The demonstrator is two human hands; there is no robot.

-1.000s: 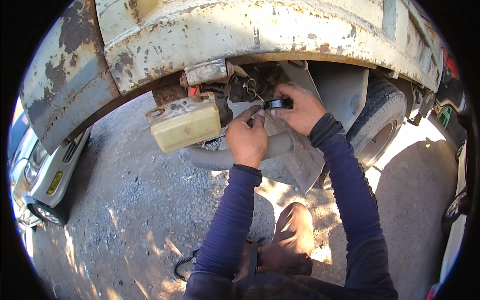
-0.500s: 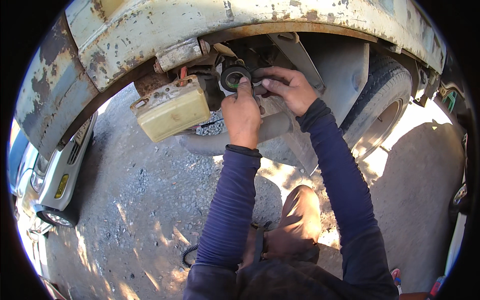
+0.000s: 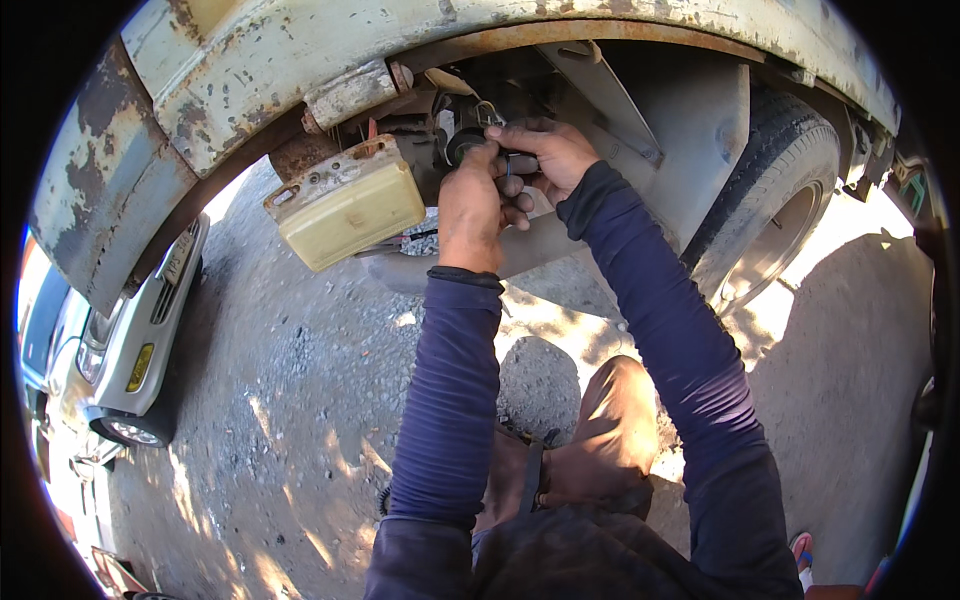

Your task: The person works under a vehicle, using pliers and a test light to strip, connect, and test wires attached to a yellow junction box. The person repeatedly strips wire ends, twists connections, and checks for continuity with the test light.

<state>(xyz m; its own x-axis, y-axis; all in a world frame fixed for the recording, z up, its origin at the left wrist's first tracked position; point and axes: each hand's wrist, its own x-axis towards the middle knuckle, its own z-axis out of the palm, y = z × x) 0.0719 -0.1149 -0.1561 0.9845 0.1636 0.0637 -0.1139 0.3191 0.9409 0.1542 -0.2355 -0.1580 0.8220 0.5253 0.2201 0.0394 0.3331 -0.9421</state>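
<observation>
My left hand [image 3: 472, 215] is closed on a black ring [image 3: 462, 143] that looks like a roll of tape, seen nearly edge-on and partly covered by my thumb. Close beside it, the fingers of my right hand [image 3: 558, 155] are pinched together. What lies between those fingertips is too small and dark to make out. A thin wire loop [image 3: 486, 112] shows just above both hands, in the shadow under the rusty vehicle body [image 3: 400, 50]. Left of my hands hangs a yellowed plastic tank [image 3: 352, 212] with a metal bracket on top.
A grey pipe [image 3: 540, 250] runs below my hands. To the right are a slanted metal panel [image 3: 695, 160] and a wheel [image 3: 790, 190]. A pale car [image 3: 125, 370] stands at the left on gravelly ground [image 3: 290, 400]. A person's foot [image 3: 803, 552] shows at lower right.
The black ring has turned from facing me to nearly edge-on. My right hand has shifted left and slightly up, its fingertips now against my left hand's. The view has shifted slightly.
</observation>
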